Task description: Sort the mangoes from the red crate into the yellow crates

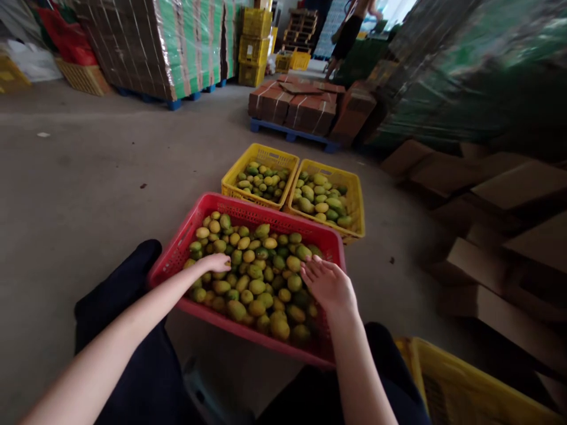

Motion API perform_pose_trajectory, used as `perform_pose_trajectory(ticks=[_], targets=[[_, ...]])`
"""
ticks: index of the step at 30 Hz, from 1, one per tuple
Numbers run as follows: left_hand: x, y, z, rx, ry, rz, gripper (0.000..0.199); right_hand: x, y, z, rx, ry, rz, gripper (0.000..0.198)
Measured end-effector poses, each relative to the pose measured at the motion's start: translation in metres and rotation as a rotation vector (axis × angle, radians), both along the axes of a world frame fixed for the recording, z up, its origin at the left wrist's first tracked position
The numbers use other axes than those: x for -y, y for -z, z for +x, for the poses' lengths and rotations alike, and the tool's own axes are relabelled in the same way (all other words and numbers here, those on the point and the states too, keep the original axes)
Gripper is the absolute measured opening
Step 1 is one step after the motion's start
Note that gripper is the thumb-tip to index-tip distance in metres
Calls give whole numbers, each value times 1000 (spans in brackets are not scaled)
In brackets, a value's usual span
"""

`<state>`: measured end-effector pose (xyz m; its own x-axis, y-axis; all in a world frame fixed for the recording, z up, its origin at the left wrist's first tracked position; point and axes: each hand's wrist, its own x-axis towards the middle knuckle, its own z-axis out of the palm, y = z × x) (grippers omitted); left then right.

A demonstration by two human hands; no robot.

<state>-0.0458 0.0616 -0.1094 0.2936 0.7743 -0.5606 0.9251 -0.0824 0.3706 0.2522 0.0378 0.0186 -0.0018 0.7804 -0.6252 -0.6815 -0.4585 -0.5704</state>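
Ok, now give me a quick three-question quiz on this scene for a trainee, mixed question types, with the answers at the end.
1. Multiple choice: what colour is the crate of fruit directly in front of the person?
A) blue
B) red
C) white

2. True or false: the right hand is clenched in a tight fist.

3. Fill in the number: just beyond that crate, ___ yellow crates of fruit stand side by side.

Key:
1. B, red.
2. False; it is open, with the palm turned up.
3. Two.
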Motion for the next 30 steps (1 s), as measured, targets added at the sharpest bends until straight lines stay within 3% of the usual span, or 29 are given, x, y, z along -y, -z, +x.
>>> perform_pose_trajectory(ticks=[5,8,12,16,19,21,24,27,30], targets=[[-83,27,43,76,-199,207,37,4,-4,4,-53,-5,-48,10],[-117,46,75,135,-257,300,49,4,2,15,-30,-14,-1,11],[-133,63,103,186,-275,336,55,3,8,29,-8,17,36,11],[-127,59,102,193,-332,314,48,0,13,25,-6,28,6,9],[-112,40,95,230,-377,269,49,-5,20,9,39,22,-13,7],[-97,18,93,274,-384,234,51,-9,23,-7,107,40,-61,9],[-70,-31,93,487,-312,123,50,-8,20,-32,156,-9,-168,16],[-49,-86,82,844,-150,-103,56,2,8,-46,-14,-151,-107,25],[-48,-115,48,840,-69,-123,59,16,-1,-47,-125,-209,-59,27]])
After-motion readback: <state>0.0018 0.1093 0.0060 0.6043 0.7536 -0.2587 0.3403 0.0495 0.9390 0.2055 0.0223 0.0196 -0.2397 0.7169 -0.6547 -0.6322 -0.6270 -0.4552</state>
